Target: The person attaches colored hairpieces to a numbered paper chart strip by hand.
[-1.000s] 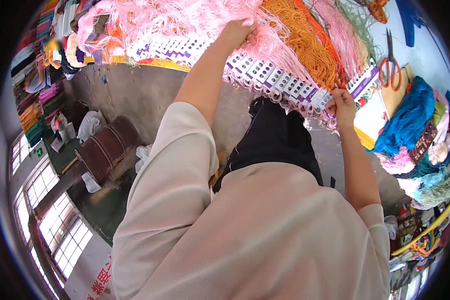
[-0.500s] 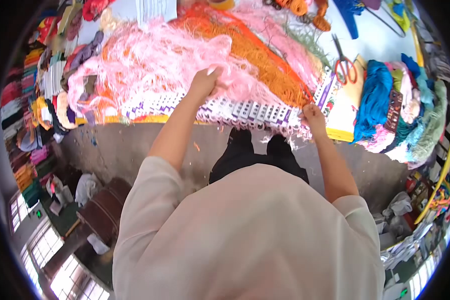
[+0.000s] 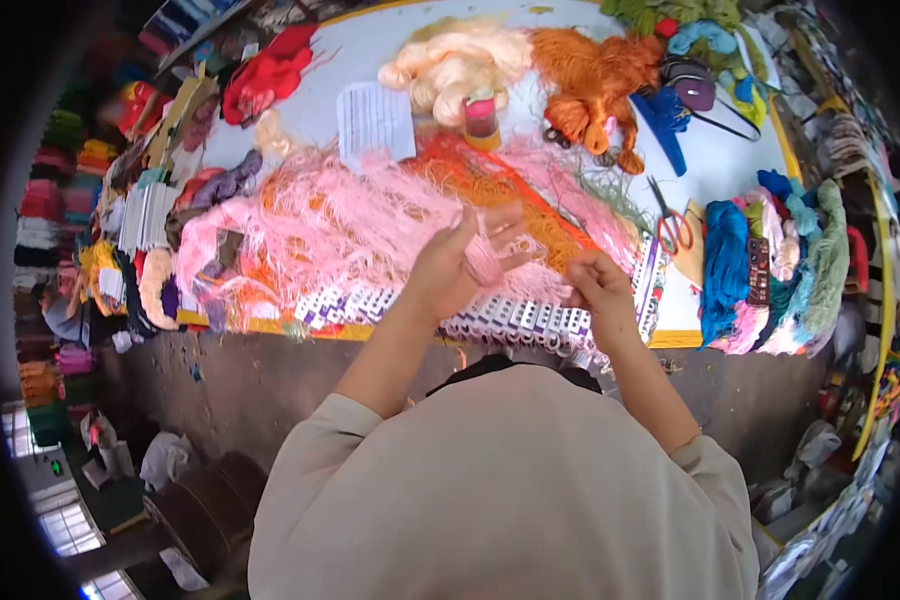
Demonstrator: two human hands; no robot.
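My left hand (image 3: 440, 275) is above a spread heap of pink thread (image 3: 340, 225), fingers extended, with a hank of pink thread (image 3: 483, 258) lying across its palm and fingers. To its right, my right hand (image 3: 607, 305) has thumb and fingertips pinched together; what they hold is too small to make out. Under both hands, a row of white cards with dark dots and purple edges (image 3: 515, 318) runs along the table's front edge. Orange thread (image 3: 545, 235) lies beyond the hands, beside the pink heap.
Red-handled scissors (image 3: 674, 232) lie right of the thread. Blue skeins (image 3: 725, 260) hang at the table's right front. At the back are a printed sheet (image 3: 375, 122), a thread spool (image 3: 481, 120), cream skeins (image 3: 460, 65) and rust-orange skeins (image 3: 595, 75). A yellow edge (image 3: 676, 340) borders the table.
My left hand has moved right and turned, its fingers now extended with pink thread across them. My right hand has shifted slightly left. The view has tilted up, showing more of the table's back.
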